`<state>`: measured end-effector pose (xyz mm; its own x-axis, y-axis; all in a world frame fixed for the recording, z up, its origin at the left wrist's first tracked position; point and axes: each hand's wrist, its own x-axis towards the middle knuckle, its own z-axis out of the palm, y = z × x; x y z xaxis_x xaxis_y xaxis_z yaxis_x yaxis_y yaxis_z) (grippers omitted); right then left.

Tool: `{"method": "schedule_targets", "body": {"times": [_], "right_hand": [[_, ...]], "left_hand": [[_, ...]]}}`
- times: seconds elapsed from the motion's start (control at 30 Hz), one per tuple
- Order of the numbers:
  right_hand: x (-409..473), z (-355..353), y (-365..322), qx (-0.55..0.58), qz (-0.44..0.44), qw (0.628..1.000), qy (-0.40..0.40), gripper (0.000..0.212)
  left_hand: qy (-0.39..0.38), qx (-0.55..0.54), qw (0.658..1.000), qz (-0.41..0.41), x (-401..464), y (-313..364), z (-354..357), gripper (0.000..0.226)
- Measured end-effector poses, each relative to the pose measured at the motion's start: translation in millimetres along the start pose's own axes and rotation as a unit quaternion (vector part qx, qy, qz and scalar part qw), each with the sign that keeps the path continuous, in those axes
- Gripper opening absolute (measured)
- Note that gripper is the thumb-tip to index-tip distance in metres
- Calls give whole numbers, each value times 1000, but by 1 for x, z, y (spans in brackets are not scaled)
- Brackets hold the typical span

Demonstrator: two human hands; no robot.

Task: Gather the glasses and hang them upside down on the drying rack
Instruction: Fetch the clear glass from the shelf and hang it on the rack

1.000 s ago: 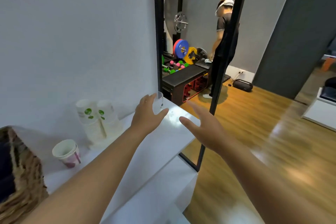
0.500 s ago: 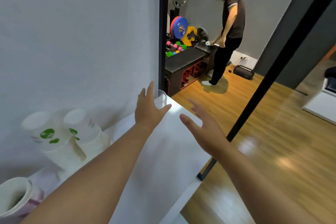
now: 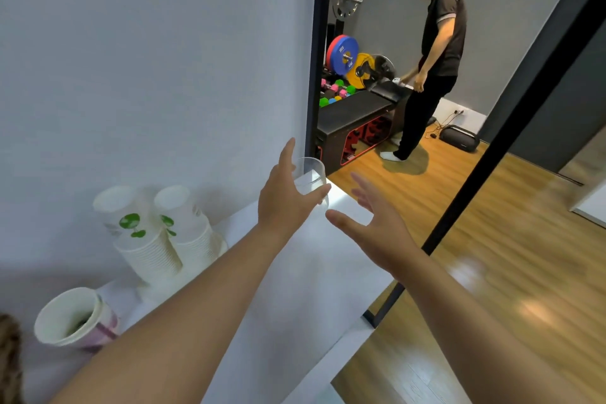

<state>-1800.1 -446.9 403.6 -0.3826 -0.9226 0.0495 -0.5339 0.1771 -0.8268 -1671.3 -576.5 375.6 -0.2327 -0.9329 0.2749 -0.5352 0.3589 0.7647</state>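
At the far corner of the white desk, the left hand wraps its fingers around a clear glass while the right hand hovers at four o'clock, fingers spread; a firm mid-body grip should lift it safely.

One clear glass stands in the left hand's grip. Two hands show; the right hand is just right of that grip. Two stacks of paper cups stand well left of it, and one single paper cup lies farther left and nearer.
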Motion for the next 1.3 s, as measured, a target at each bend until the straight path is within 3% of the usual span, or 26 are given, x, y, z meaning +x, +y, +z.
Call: {"method": "schedule_targets", "body": {"times": [0.27,0.7,0.93,1.07,1.17,1.3], "right_hand": [[-81,-12,-22,60,-43,995,-67,106],[-286,-19,-85,159,-192,955,-163,79],[-384,15,-140,234,-218,913,-251,91],[-437,55,-188,251,-240,887,-306,91],[-484,95,-222,283,-242,854,-362,83],[-558,160,-260,338,-217,805,-435,83]], "left_hand": [[19,8,1000,14,-105,80,-82,108],[79,36,996,-33,-346,177,-216,102],[142,4,984,-108,-451,182,-307,96],[201,-31,968,-148,-513,174,-378,66],[246,-46,951,-181,-563,155,-428,80],[293,-49,929,-219,-635,124,-497,79]]}}
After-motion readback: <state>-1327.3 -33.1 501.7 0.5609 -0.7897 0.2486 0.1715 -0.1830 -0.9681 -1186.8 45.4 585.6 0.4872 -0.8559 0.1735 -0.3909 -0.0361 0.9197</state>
